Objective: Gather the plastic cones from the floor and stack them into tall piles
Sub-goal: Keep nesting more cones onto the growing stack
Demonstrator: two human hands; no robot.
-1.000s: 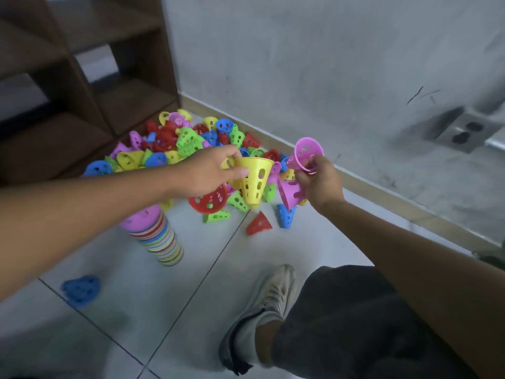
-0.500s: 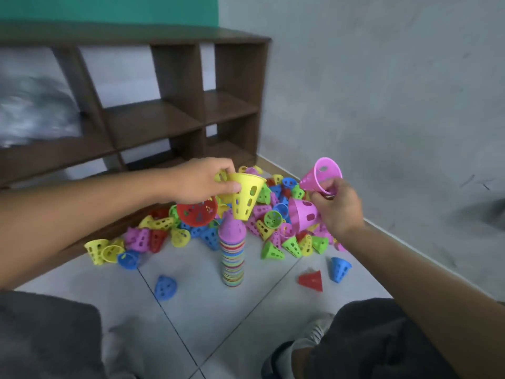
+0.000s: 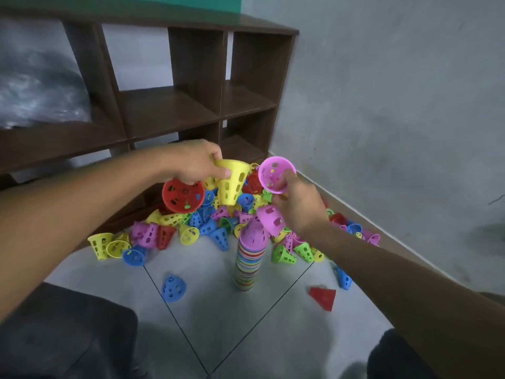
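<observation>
while a yellow cone (image 3: 232,184) and a red cone (image 3: 183,195) are gripped by the left hand (image 3: 191,162), two pink cones (image 3: 276,175) are clutched by the right hand (image 3: 300,206) above the striped stack (image 3: 248,258), before the loose heap (image 3: 207,222).

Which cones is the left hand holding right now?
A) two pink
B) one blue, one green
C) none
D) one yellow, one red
D: the left hand grips a yellow cone by its rim and holds a red cone beneath it; the two pink cones are in the right hand.
</observation>
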